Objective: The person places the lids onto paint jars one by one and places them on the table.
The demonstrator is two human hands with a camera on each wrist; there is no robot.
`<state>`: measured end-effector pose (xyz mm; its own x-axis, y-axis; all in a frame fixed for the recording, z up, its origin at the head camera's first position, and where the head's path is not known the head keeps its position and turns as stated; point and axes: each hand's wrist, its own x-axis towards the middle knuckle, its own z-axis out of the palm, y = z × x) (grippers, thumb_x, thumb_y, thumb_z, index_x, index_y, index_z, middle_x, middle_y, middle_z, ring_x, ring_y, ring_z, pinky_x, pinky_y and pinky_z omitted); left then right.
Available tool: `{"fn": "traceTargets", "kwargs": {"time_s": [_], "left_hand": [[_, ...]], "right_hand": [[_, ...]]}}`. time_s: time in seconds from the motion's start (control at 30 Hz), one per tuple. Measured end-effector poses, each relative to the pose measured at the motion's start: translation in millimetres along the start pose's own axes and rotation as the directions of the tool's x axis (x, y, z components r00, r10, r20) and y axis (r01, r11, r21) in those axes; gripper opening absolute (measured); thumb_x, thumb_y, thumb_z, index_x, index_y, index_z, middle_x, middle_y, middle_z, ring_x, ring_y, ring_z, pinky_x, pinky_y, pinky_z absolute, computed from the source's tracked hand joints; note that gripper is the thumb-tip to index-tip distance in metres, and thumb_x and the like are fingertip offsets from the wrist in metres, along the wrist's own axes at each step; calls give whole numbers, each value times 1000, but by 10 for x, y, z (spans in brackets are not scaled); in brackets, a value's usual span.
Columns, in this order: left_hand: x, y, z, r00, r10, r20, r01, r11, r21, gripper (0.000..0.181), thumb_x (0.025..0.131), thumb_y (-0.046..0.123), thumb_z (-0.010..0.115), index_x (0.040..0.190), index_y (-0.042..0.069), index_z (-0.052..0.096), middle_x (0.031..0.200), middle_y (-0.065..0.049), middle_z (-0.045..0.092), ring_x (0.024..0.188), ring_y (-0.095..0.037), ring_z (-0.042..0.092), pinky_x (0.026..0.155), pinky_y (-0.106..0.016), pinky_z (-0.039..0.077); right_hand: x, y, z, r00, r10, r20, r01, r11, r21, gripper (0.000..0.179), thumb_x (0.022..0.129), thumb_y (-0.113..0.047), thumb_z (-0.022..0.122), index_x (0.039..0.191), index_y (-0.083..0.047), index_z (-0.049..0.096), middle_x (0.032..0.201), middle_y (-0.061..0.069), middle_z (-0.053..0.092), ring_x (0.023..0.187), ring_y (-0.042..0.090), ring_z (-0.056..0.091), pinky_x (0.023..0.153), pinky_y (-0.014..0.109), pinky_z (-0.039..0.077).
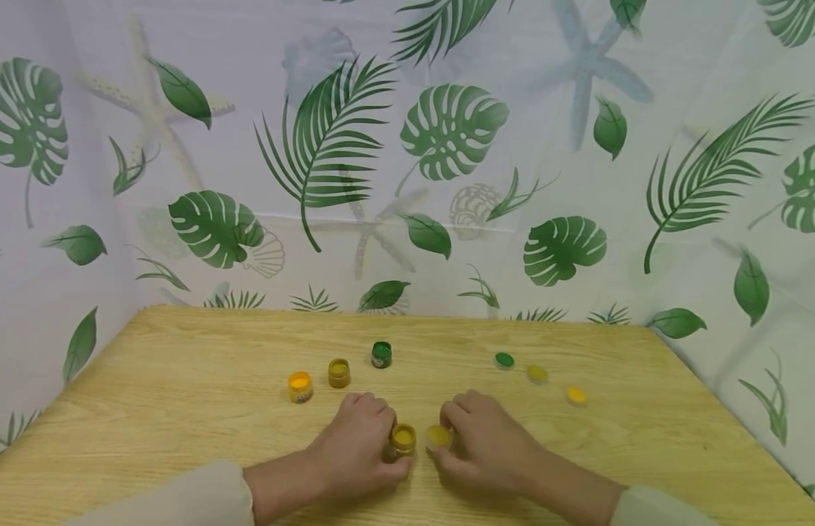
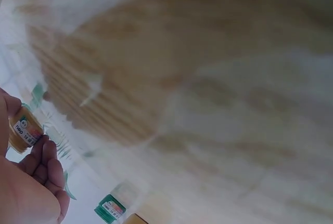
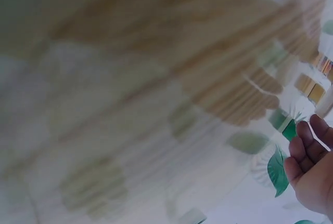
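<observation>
My left hand (image 1: 357, 449) pinches a small paint jar (image 1: 403, 440) between thumb and fingers. The jar is uncapped, with mustard-yellow paint inside; its printed label (image 2: 27, 130) shows in the left wrist view. Just to its right, the thumb and fingers of my right hand (image 1: 482, 446) pinch a round, yellowish jar lid (image 1: 438, 437). A narrow gap lies between jar and lid, both low over the front middle of the table. In the right wrist view the curled fingers (image 3: 307, 154) show, while the lid is out of sight.
Behind my left hand stand three uncapped paint jars: orange (image 1: 300, 387), olive (image 1: 338, 373) and green (image 1: 381, 355). Beyond my right hand lie a green lid (image 1: 504, 360), an olive lid (image 1: 537, 375) and a yellow-orange lid (image 1: 577, 396). A leaf-patterned cloth (image 1: 460, 270) borders the wooden table (image 1: 183, 424).
</observation>
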<state>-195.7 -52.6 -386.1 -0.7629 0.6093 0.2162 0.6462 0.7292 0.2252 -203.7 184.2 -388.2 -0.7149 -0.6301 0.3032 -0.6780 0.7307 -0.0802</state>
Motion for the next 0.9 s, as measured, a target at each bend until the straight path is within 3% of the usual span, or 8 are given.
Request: {"fn": "traceTargets", "kwargs": {"time_s": [0.23,0.47,0.63,0.9], "left_hand": [[13,-13,49,998,53,-30,-50,994,101,31,86,46,66,79,17,55,75,11,41,74,-10,36,81,-31,33],[19,-33,73,998,50,-40,-44,989,139,32,86,47,65,83,16,56,76,10,41,75,-11,37,83,-31,34],[30,-48,87,997,60,-51,-52,989,140,32,85,47,66,84,16,57,77,10,43,76,-10,38,83,-31,35],[30,-32,107,995,81,-61,-70,985,155,32,84,47,67,83,17,57,76,10,44,76,-10,39,83,-30,35]], "right_hand": [[46,-12,29,988,-73,-137,61,994,-87,22,80,-35,68,88,-19,55,80,-13,43,72,6,36,70,24,37],[67,34,56,965,-112,-238,90,991,-100,21,79,-34,67,87,-18,56,81,-10,47,73,6,39,71,25,39],[88,19,69,947,-169,-273,147,984,-100,22,78,-34,68,88,-18,57,83,-8,50,77,7,44,73,27,42],[107,-56,101,939,-201,-278,185,979,-81,19,80,-33,67,88,-18,58,84,-8,51,78,7,43,73,25,41]]}}
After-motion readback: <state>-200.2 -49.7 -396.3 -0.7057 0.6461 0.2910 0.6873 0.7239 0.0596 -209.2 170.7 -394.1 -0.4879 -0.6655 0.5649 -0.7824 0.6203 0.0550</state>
